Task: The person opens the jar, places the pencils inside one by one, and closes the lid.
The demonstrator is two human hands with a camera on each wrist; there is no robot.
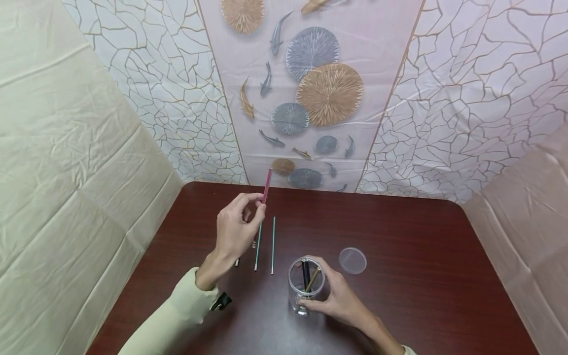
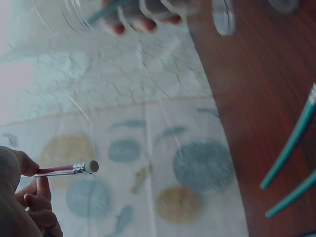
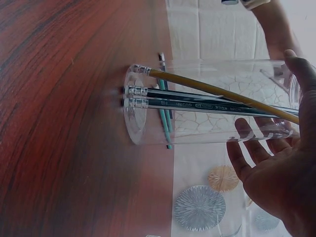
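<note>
My left hand [image 1: 235,224] pinches a red pencil [image 1: 267,185] between thumb and fingers, raised over the far part of the table. The pencil's eraser end [image 2: 90,167] shows in the left wrist view, sticking out past the fingertips. With my right hand [image 1: 339,296] I grip a clear jar [image 1: 291,296], thumb on one side and fingers round the other. Inside it lean two black pencils [image 3: 197,104] and a yellow pencil [image 3: 212,92], their eraser ends at the jar's bottom. The jar's mouth is uncovered.
Two green pencils [image 1: 272,246] lie side by side on the dark red table [image 1: 421,276], beneath and beside my left hand. More pencil ends [image 1: 237,263] peek out from under that hand. A round clear lid [image 1: 353,260] lies right of the jar. Patterned cloth hangs behind the table.
</note>
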